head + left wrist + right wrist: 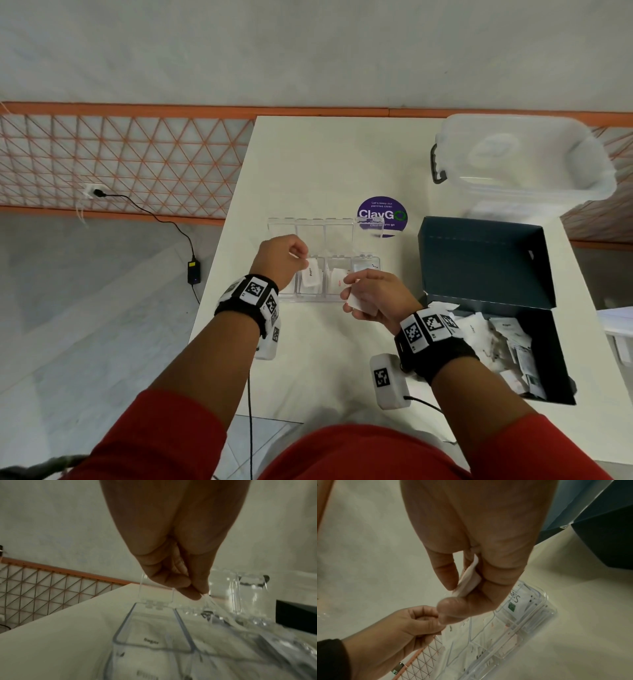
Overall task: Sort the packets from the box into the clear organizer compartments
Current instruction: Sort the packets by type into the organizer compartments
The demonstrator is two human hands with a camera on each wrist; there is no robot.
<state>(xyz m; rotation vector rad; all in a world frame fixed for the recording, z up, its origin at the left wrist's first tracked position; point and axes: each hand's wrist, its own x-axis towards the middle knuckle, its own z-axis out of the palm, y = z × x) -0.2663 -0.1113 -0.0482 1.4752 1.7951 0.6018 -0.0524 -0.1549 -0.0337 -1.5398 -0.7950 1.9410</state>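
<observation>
A white packet is pinched in the right hand above the organizer, a clear lid is pinched up by the left hand, and a drop into the matching compartment is judged next

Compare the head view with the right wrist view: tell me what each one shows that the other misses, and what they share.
Only the head view shows the open dark box with loose packets, the lidded clear tub and the purple sticker. Only the right wrist view shows a green-marked sachet in an end compartment. Both show the right hand pinching a white packet, the left hand with fingers curled, and the clear organizer.
</observation>
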